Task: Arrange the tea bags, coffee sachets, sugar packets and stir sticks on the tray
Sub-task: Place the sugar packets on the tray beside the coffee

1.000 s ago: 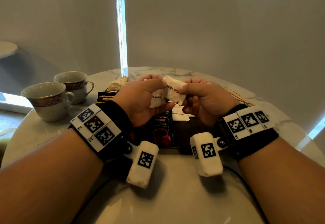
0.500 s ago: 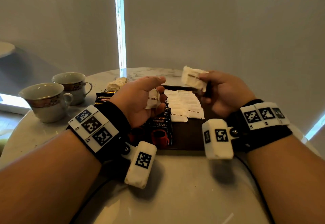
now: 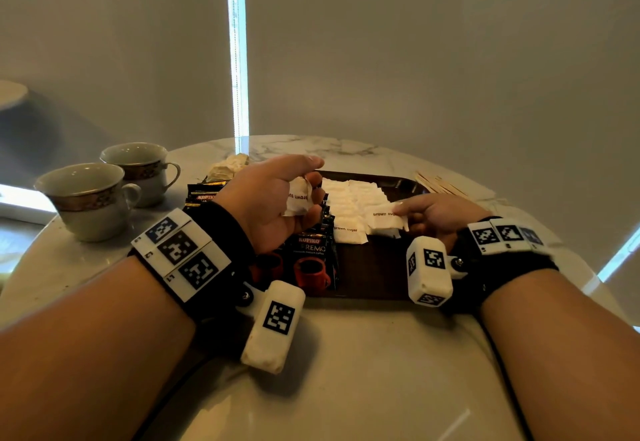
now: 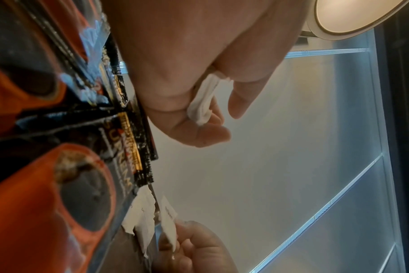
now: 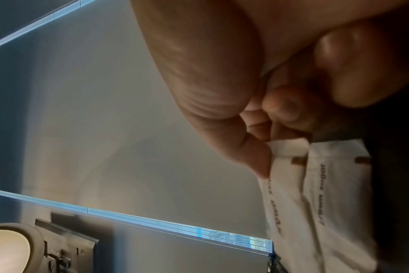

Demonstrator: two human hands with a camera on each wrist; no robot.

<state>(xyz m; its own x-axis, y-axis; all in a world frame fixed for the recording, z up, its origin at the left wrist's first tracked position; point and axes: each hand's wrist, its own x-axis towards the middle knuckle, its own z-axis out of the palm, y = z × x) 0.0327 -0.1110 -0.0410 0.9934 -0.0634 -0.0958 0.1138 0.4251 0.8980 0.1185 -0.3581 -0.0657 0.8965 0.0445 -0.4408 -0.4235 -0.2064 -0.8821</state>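
Right hand (image 3: 440,214) is pinching a white paper brown-sugar packet (image 3: 384,219) by its right end, long axis running left-right, just above the near end of the packet rows on the dark rectangular tray (image 3: 375,267), while left hand (image 3: 273,198) grips spare packets (image 3: 298,198) over the tray's left edge.

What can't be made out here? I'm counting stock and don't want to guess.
- Sugar packets in the left hand: count hidden by curled fingers, head and left wrist views.
- Tea bags: behind the left hand, too small, head view.
- Coffee sachets: overlapped, partly under the wrist.
- Stir sticks: too fine to count.
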